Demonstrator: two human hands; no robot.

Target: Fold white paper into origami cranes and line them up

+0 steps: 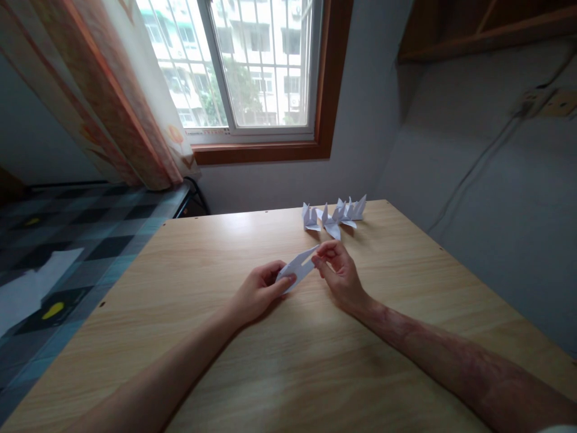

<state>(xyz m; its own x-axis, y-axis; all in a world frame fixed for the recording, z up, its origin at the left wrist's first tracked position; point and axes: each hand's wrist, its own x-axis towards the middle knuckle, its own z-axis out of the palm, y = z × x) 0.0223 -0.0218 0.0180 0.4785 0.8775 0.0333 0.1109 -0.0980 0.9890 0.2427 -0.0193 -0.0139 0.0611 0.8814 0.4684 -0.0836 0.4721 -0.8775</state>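
A piece of folded white paper [297, 265] is held above the table between my two hands. My left hand [265, 285] grips its lower left end, thumb on top and fingers behind. At the upper right end, which splits into two narrow points, my right hand [337, 268] pinches a tip between thumb and forefinger. Beyond my hands, several folded white paper figures [331, 221] with upright points stand near the table's far edge.
The light wooden table [189, 337] spans the view below a barred window [265, 66]. A checked bed [27, 343] with loose white sheets [40, 279] lies at the left. On the right wall, a cable [473, 162] hangs from a socket, near a wooden shelf [487, 36].
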